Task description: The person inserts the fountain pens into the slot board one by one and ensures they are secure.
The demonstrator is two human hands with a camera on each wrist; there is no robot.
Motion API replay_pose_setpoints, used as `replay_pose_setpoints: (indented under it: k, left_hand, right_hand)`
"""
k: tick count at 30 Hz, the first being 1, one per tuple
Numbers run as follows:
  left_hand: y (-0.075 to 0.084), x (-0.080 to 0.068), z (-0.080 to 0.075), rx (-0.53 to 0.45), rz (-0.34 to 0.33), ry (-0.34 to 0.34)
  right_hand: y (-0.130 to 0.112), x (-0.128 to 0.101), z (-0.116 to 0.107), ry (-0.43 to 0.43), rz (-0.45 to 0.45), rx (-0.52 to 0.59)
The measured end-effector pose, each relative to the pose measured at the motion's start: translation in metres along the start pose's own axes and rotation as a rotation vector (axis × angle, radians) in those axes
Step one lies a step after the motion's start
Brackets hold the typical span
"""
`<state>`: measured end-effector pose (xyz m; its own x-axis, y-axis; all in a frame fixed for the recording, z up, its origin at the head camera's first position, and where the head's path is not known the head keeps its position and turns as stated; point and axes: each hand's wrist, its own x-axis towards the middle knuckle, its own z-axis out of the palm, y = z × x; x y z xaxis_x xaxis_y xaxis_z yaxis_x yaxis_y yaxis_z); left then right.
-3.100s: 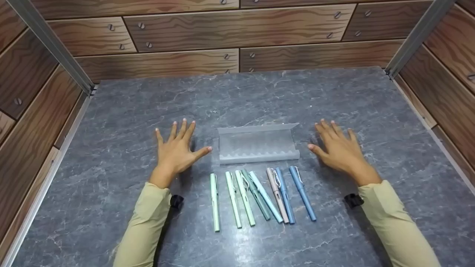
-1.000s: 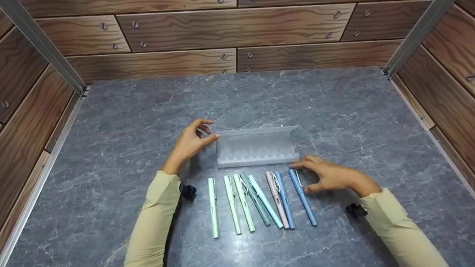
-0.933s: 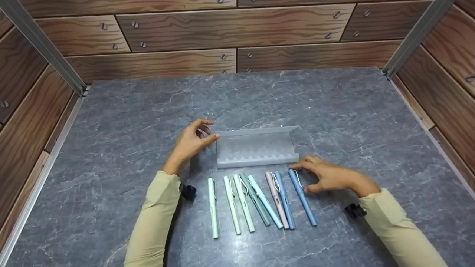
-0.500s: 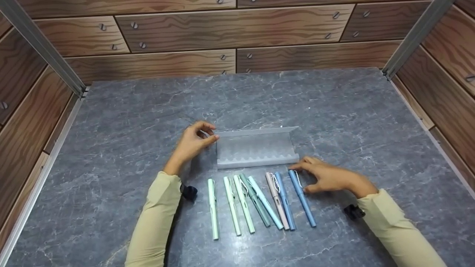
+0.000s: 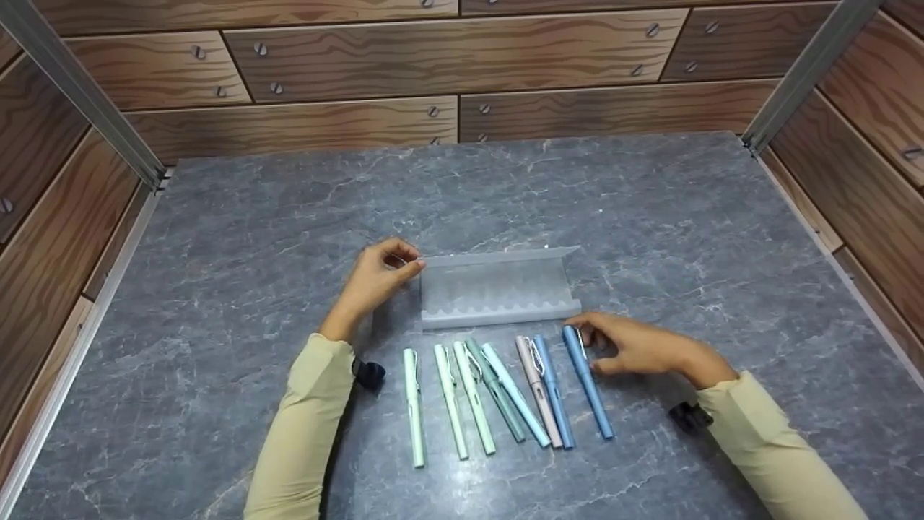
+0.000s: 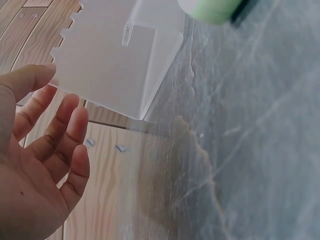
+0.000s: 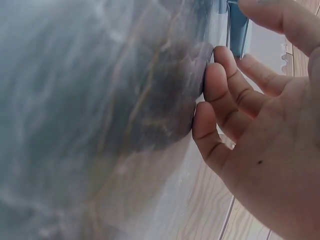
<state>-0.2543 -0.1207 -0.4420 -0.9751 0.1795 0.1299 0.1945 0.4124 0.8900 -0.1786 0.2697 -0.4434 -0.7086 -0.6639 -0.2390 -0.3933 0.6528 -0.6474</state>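
A frosted plastic pen rack [image 5: 498, 285] with a scalloped front strip and a raised back flap lies mid-table. At its back left corner my left hand [image 5: 379, 278] pinches the edge between thumb and index finger; the other fingers curl loosely in the left wrist view. My right hand [image 5: 642, 347] holds the rightmost dark blue pen [image 5: 588, 386] near its cap end, index finger over the top and thumb at the side. In the right wrist view, the pen's clip end [image 7: 238, 30] shows between thumb and fingers, which brush the table.
Left of the held pen lie a second blue pen [image 5: 554, 393], a mauve pen [image 5: 538, 393], a light blue pen [image 5: 516, 393], a dark green pen [image 5: 497, 390] and several pale green pens [image 5: 413, 408]. Wood-patterned panels [image 5: 462, 54] border the grey marbled table [image 5: 289, 195].
From lying flat apart, both hands have moved in, left to the rack's corner, right to the rightmost blue pen. Just now that pen has shifted slightly away from me, its cap end rising.
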Motion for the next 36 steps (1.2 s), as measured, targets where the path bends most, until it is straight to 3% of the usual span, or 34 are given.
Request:
replay_pose_setpoints:
  k: [14, 22, 29, 36]
  left_hand:
    - [0.001, -0.001, -0.001, 0.005, -0.011, -0.004]
    - [0.001, -0.001, -0.001, 0.004, -0.047, -0.026]
    - [0.0, -0.002, -0.001, -0.035, -0.04, -0.029]
    - [0.001, -0.001, -0.002, 0.002, -0.037, -0.049]
  right_hand:
    - [0.002, -0.003, -0.005, 0.03, 0.069, 0.289]
    - [0.001, -0.006, -0.009, 0.077, -0.032, 0.528]
    - [0.001, -0.007, -0.015, 0.149, -0.049, 0.53]
    - [0.0, -0.006, -0.02, 0.191, -0.029, 0.5]
